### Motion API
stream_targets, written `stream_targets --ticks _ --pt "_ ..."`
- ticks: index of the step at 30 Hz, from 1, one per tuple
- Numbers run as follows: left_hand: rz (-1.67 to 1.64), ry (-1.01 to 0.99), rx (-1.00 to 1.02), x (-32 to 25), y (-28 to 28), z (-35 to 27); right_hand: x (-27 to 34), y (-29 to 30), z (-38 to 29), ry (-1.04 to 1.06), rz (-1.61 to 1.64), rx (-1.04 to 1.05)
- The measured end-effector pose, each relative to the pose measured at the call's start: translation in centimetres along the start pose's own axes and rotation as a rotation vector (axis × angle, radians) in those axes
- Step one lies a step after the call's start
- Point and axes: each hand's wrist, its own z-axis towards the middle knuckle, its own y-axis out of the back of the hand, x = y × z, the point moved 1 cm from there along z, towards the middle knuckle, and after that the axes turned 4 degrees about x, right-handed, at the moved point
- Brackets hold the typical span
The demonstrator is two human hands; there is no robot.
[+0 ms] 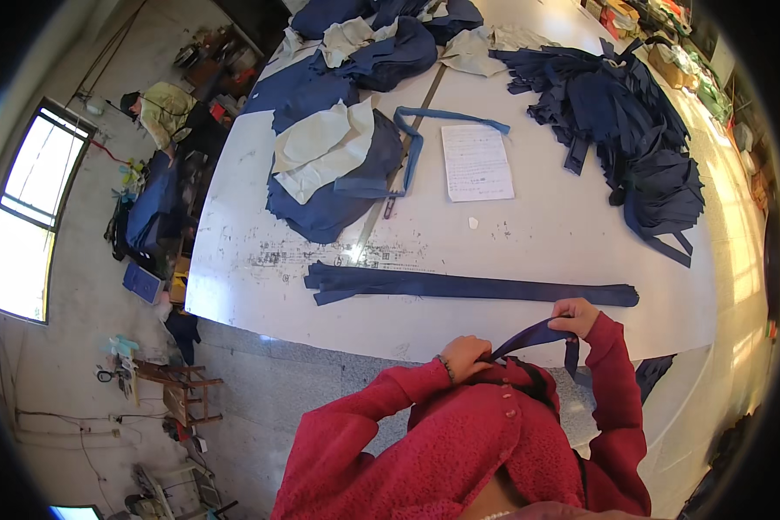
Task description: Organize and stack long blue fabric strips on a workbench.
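A dark blue fabric strip [530, 336] stretches between my two hands at the near edge of the white table. My left hand [467, 357] is closed on one part of it, close to my body. Higher and to the right, my right hand [573, 317] pinches the strip, and a length hangs down below it. Just beyond my hands, a flat bundle of long dark blue strips [468, 286] lies across the table. Farther back are a handwritten sheet of paper [478, 162] and a lighter blue strip [415, 149] bent at angles.
Blue cut fabric with pale pattern pieces [325, 146] lies at the back left of the table [247, 260]. A large heap of dark blue strips [604, 110] covers the back right. At far left a person [166, 110] leans over blue fabric. A wooden stool [185, 395] stands on the floor.
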Motion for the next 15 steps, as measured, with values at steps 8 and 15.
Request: stream_targets --ticks 8,15 --pt "0.065 -0.158 -0.049 1.3 1.3 -0.3 -3.4 1.0 -0.7 -0.106 -0.124 -0.017" --pt "0.219 0.091 0.195 0.3 0.5 -0.6 -3.8 0.2 -1.5 -0.112 -0.155 -0.002"
